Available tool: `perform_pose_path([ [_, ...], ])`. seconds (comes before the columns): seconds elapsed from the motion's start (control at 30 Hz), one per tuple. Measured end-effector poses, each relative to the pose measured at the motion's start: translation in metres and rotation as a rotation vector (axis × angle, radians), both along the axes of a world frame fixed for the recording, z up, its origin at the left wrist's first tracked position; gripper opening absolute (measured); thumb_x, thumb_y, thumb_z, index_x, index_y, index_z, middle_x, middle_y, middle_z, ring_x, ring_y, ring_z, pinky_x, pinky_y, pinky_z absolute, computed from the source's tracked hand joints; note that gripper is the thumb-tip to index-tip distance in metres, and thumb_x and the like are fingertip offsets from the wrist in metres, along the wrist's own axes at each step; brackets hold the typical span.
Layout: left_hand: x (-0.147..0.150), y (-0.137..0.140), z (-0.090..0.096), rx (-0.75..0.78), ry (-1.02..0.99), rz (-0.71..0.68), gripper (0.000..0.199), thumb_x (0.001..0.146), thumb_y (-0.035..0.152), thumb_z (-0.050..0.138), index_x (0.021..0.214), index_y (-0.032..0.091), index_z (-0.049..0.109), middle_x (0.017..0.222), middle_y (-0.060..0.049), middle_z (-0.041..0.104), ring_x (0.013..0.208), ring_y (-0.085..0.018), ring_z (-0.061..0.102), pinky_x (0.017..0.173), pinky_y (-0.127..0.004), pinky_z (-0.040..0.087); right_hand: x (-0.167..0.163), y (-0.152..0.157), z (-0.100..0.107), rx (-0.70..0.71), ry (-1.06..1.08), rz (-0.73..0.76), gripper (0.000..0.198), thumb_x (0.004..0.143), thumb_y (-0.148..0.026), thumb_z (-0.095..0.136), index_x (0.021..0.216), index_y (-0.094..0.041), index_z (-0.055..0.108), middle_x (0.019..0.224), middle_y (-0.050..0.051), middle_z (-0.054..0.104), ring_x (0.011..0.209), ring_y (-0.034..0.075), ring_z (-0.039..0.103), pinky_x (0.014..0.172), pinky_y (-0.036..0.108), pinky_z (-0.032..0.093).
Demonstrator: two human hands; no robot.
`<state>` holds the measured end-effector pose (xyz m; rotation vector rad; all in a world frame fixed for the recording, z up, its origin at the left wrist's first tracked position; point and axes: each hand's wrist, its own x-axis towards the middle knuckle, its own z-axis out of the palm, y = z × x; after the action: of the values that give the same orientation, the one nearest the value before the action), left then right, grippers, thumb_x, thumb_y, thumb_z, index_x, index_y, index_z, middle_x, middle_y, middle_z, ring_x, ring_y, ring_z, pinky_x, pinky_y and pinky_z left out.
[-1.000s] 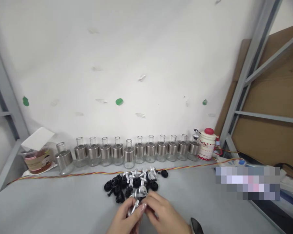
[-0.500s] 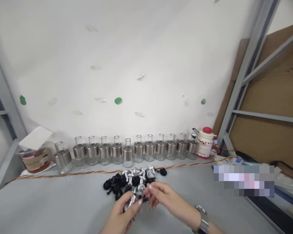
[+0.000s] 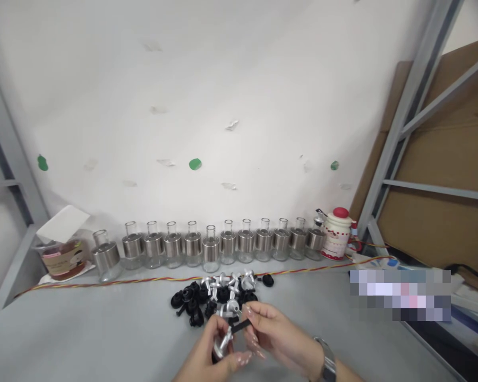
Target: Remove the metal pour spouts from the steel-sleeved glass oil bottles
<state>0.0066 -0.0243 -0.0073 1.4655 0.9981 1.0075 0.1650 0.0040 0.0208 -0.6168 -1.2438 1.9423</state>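
My left hand (image 3: 213, 350) is closed around a silver pour spout (image 3: 224, 342), held tilted above the table. A narrow black piece (image 3: 241, 326) reaches from the spout's upper end toward my right hand (image 3: 265, 329), which pinches its far end between thumb and fingertips. Whether this piece is joined to the spout I cannot tell. Just beyond my hands lies a pile of loose silver spouts (image 3: 233, 289) and black stoppers (image 3: 191, 306). One black stopper (image 3: 267, 280) rests apart at the pile's right.
Several glass bottles with metal bands (image 3: 211, 249) line the back; the rightmost bottle (image 3: 315, 240) carries a spout. A red-lidded jar (image 3: 336, 236) stands beside it. A plastic tub (image 3: 63, 260) is at left. A twisted cord (image 3: 143, 281) runs before the bottles. Papers (image 3: 468, 297) lie right.
The silver spout and my left hand have shifted slightly right and down. My right hand has turned, and the black piece now shows more fully between the hands.
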Motion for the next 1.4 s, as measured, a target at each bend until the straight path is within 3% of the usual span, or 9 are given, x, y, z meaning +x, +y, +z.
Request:
perform_pose_path([
  [0.23,-0.002,0.0,-0.006,0.061,0.05,-0.126,0.036,0.072,0.054,0.049,0.075,0.02,0.038,0.068,0.004,0.045,0.053,-0.006,0.035,0.048,-0.019,0.028,-0.006,-0.008,-0.001,-0.067,-0.052,0.085,0.04,0.063,-0.05,0.065,0.061,-0.015,0.045,0.047,-0.007,0.042,0.038,0.002,0.031,0.038,0.018,0.017],
  [0.37,-0.003,-0.001,-0.005,0.013,0.049,-0.191,0.036,0.075,0.056,0.043,0.078,0.021,0.035,0.06,0.007,0.039,0.041,-0.003,0.028,0.04,-0.018,0.023,-0.007,-0.007,-0.003,-0.024,-0.071,0.058,0.041,0.063,-0.053,0.063,0.06,-0.016,0.045,0.044,-0.009,0.038,0.036,0.002,0.029,0.039,0.019,0.017],
  [0.53,-0.004,-0.004,0.004,0.0,0.077,-0.193,0.034,0.078,0.054,0.038,0.078,0.021,0.034,0.061,0.005,0.043,0.043,-0.005,0.032,0.042,-0.018,0.027,-0.007,-0.004,-0.01,0.038,-0.106,0.045,0.041,0.067,-0.055,0.058,0.063,-0.016,0.045,0.043,-0.009,0.037,0.035,0.003,0.027,0.037,0.018,0.017],
  [0.8,-0.009,0.001,-0.007,0.27,0.27,-0.066,0.028,0.08,0.048,0.038,0.079,0.02,0.04,0.074,-0.003,0.053,0.061,-0.013,0.043,0.058,-0.024,0.034,-0.004,-0.003,-0.015,0.208,-0.283,-0.009,0.042,0.071,-0.058,0.049,0.068,-0.017,0.044,0.046,-0.008,0.04,0.036,0.004,0.032,0.036,0.017,0.023],
  [1.13,-0.01,-0.003,0.0,0.239,0.347,-0.128,0.029,0.078,0.047,0.04,0.082,0.019,0.04,0.068,0.003,0.042,0.058,-0.01,0.035,0.054,-0.021,0.03,0.003,-0.012,0.004,0.468,-0.5,0.003,0.039,0.081,-0.052,0.04,0.065,-0.016,0.043,0.054,-0.005,0.037,0.049,0.006,0.031,0.046,0.018,0.025],
  [1.4,-0.011,-0.007,0.011,0.268,0.524,-0.121,0.015,0.079,0.032,0.042,0.085,0.018,0.042,0.079,-0.002,0.05,0.068,-0.013,0.044,0.063,-0.023,0.035,0.003,-0.014,0.011,0.597,-0.579,-0.031,0.035,0.083,-0.045,0.04,0.064,-0.016,0.046,0.061,-0.004,0.038,0.059,0.009,0.035,0.055,0.02,0.03],
])
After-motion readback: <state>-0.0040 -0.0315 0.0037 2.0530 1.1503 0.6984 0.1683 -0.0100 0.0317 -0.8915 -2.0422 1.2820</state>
